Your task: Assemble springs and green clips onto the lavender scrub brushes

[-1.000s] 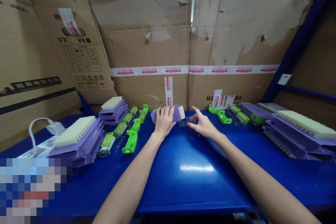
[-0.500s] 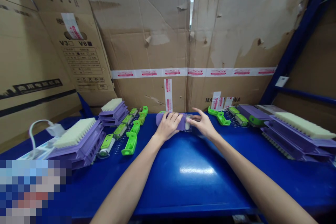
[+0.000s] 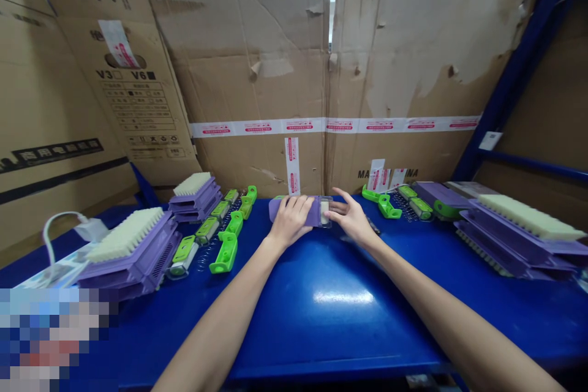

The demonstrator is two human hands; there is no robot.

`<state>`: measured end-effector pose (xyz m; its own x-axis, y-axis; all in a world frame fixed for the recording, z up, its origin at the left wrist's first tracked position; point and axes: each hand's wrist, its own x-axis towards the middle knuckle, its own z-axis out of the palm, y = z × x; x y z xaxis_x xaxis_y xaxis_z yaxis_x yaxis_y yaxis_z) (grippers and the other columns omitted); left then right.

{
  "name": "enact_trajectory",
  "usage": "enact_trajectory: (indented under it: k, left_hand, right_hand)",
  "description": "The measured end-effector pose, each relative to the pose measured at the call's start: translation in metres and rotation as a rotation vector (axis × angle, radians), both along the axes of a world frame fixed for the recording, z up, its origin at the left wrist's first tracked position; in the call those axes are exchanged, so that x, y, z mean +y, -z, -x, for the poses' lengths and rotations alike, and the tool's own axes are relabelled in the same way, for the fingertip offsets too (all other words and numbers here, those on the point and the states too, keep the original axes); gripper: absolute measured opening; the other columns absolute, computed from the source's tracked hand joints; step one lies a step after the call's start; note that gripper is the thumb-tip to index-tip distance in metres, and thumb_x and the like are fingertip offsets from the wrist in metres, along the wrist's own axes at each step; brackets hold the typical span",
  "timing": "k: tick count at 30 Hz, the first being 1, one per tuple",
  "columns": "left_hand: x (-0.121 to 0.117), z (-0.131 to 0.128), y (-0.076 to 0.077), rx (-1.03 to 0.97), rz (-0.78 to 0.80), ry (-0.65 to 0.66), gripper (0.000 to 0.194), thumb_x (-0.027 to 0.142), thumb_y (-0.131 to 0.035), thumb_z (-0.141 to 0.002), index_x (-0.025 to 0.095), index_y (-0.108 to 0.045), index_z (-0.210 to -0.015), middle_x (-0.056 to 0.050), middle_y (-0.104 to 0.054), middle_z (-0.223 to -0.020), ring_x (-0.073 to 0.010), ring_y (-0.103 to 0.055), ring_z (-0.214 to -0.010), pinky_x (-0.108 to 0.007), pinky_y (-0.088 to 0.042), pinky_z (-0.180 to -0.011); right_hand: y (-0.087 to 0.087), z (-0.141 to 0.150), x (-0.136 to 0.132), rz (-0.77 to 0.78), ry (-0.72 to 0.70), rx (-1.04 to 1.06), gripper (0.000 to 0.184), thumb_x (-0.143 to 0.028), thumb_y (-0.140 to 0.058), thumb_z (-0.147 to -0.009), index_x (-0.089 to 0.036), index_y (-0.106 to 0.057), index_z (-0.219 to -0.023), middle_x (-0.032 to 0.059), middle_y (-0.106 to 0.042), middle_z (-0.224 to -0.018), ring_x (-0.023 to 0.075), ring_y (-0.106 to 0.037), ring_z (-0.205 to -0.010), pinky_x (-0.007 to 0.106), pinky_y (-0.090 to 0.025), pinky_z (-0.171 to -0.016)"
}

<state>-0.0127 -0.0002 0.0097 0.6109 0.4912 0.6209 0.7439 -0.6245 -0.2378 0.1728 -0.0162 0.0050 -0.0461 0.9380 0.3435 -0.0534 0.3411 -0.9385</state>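
Near the back middle of the table lies a purple plastic casing point(image 3: 313, 214), with my left hand point(image 3: 291, 220) wrapped over it from above. A clear plastic piece point(image 3: 325, 220) with a pale block inside sits at the casing's right end. My right hand point(image 3: 353, 217) has its thumb and some fingers closed at this piece, while the index finger sticks up. Part of the grip is hidden behind the fingers. Just behind the right hand, a small dark object point(image 3: 375, 228) shows in part; I cannot make out its kind.
Purple parts with cream bristle pads point(image 3: 126, 233) are stacked at left, and more point(image 3: 533, 217) at right. Green brackets point(image 3: 225, 251), springs point(image 3: 204, 255) and green-topped clear pieces point(image 3: 184, 254) line the left; similar brackets point(image 3: 388, 205) lie right. Cardboard point(image 3: 248, 92) walls the back.
The clear piece and casing have turned slightly and shifted a little left. My right hand has moved slightly left with its fingers closer around the clear piece; a dark object now shows behind it.
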Motion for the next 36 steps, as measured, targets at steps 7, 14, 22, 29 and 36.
enact_trajectory:
  k: [7, 14, 22, 29, 36]
  left_hand:
    - [0.000, -0.002, -0.001, -0.021, 0.021, 0.079, 0.062, 0.031, -0.066, -0.071, 0.011, -0.043, -0.126, -0.015, -0.055, -0.117, -0.0286, -0.051, -0.108, -0.039, -0.038, -0.092]
    - [0.002, -0.003, 0.000, 0.005, 0.029, 0.064, 0.065, 0.032, -0.065, -0.072, 0.011, -0.041, -0.128, -0.014, -0.056, -0.117, -0.0280, -0.052, -0.107, -0.039, -0.040, -0.091]
    - [-0.005, -0.007, -0.011, -0.067, 0.138, -0.068, 0.071, 0.060, -0.059, -0.072, 0.015, -0.046, -0.125, -0.015, -0.058, -0.114, -0.0290, -0.053, -0.106, -0.041, -0.040, -0.091]
    - [-0.004, 0.008, -0.016, -0.053, 0.322, -0.227, 0.069, 0.062, -0.059, -0.071, 0.019, -0.049, -0.124, -0.014, -0.059, -0.116, -0.0298, -0.054, -0.109, -0.041, -0.041, -0.091]
    - [-0.010, -0.007, -0.027, -0.266, 0.516, -0.509, 0.066, 0.063, -0.036, -0.083, 0.012, -0.050, -0.123, -0.019, -0.067, -0.099, -0.0333, -0.063, -0.095, -0.041, -0.046, -0.079]
  right_hand:
    - [-0.006, -0.003, -0.003, -0.016, -0.066, -0.046, 0.078, -0.028, -0.067, -0.068, -0.016, -0.031, -0.137, 0.0093, -0.069, -0.102, 0.0214, -0.065, -0.096, 0.041, -0.050, -0.089]
    - [-0.001, 0.001, 0.000, -0.025, -0.008, -0.071, 0.069, -0.032, -0.063, -0.073, -0.016, -0.036, -0.134, 0.0112, -0.067, -0.105, 0.0198, -0.065, -0.092, 0.037, -0.051, -0.083]
    - [0.009, -0.014, 0.014, 0.107, 0.283, -0.188, 0.069, -0.037, -0.061, -0.075, -0.016, -0.035, -0.135, 0.0120, -0.066, -0.104, 0.0206, -0.066, -0.084, 0.033, -0.056, -0.066]
    - [0.018, -0.024, 0.022, 0.163, 0.364, 0.009, 0.055, -0.036, -0.060, -0.075, -0.019, -0.046, -0.126, 0.0095, -0.064, -0.091, 0.0214, -0.065, -0.075, 0.034, -0.057, -0.054]
    - [0.010, -0.022, 0.017, 0.230, 0.431, -0.149, 0.054, -0.049, -0.049, -0.082, -0.017, -0.044, -0.126, 0.0129, -0.061, -0.107, 0.0198, -0.065, -0.089, 0.029, -0.056, -0.060]
